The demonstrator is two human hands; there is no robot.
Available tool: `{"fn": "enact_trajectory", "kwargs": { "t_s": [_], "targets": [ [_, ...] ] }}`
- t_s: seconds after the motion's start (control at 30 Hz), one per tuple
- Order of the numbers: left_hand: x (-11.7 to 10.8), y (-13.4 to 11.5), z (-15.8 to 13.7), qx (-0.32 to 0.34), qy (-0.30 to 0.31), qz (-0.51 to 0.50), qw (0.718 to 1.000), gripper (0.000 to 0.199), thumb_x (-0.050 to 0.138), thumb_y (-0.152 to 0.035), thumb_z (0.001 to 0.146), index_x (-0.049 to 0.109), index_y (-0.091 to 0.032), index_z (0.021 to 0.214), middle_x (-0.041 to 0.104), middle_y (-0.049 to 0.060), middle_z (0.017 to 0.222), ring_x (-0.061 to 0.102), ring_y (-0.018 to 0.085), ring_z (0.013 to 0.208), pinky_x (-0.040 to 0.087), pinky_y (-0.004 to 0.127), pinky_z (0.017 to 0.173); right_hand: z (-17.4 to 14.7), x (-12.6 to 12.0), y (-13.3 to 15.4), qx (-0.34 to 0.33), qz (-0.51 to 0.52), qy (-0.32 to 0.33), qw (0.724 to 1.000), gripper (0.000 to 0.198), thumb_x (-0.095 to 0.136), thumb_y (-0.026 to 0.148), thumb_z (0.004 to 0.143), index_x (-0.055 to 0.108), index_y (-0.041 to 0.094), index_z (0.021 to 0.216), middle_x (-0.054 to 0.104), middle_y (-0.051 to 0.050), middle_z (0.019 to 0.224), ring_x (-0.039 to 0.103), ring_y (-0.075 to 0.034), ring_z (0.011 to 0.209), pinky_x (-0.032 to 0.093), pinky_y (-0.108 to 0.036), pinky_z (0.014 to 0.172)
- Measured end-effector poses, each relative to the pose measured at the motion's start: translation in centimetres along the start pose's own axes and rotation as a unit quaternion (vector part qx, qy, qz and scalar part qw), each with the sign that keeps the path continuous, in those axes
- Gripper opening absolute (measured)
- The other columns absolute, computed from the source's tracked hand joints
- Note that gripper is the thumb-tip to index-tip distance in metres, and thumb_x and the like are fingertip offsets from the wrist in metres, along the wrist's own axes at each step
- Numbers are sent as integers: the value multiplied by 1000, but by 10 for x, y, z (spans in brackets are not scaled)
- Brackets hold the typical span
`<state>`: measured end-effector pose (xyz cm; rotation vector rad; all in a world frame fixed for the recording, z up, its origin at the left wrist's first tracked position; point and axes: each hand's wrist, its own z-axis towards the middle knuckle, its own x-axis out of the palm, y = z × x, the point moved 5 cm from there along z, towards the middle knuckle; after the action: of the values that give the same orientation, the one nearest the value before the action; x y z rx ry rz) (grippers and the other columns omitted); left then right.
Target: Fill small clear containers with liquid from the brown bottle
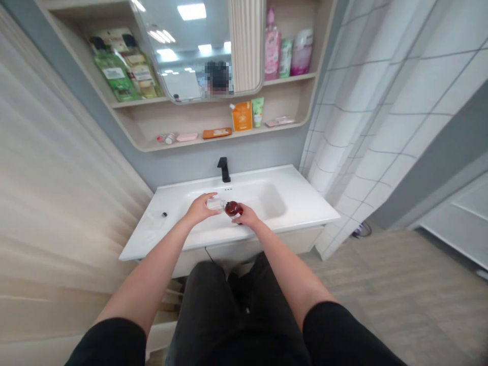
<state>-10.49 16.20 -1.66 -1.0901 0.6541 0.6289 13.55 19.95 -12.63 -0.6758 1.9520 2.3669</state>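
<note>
A person's 2 bare hands meet over a white sink basin [275, 199], each holding a small container. The left hand [199, 208] is partly open, its thumb and fingers curved around a clear container [214, 204] that is tipped sideways, its narrower end pointing right. The right hand [247, 216] is closed more fully around a dark red bottle [234, 209] with a pale label, its top leaning toward the clear container. The 2 containers are side by side above the near part of the basin; whether they touch cannot be told. A black faucet [224, 170] stands just behind the basin. On the left side of the white counter [310, 201] sits a small dark piece [164, 214], too small to identify. Above, a pale wood shelf unit [148, 143] holds an orange pouch [242, 116] beside a green tube [257, 112], with 2 tall bottles upper left, 3 pink and green containers upper right, and a mirror [190, 56] between them.
</note>
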Motion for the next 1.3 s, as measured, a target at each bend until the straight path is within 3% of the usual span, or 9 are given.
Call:
{"fn": "enact_trajectory", "kwargs": {
  "t_s": [0.5, 0.77, 1.3],
  "targets": [
    [-3, -1, 1, 7, 12, 23, 1000, 90, 98, -50, 69, 70, -27, 151, 76, 8, 127, 73, 30, 116, 57, 43, 109, -2, 1, 1, 16, 22, 9, 1000, 71, 96, 21, 58, 75, 22, 126, 81, -3, 109, 74, -25, 94, 65, -37, 83],
    [-3, -3, 1, 3, 17, 33, 999, 90, 98, -50, 69, 70, -27, 151, 75, 8, 124, 74, 30, 113, 57, 43, 110, -1, 0, 3, 3, 3, 1, 1000, 69, 96, 19, 58, 76, 23, 123, 82, -2, 111, 74, -26, 98, 64, -41, 94],
    [-6, -10, 2, 20, 24, 59, 998, 90, 98, -51, 70, 69, -28, 152, 75, 7, 124, 74, 29, 108, 57, 41, 108, -1, 2, 1, 9, 22, 10, 1000, 72, 96, 19, 58, 75, 22, 127, 83, -4, 113, 76, -28, 100, 65, -43, 93]
  ]
}}
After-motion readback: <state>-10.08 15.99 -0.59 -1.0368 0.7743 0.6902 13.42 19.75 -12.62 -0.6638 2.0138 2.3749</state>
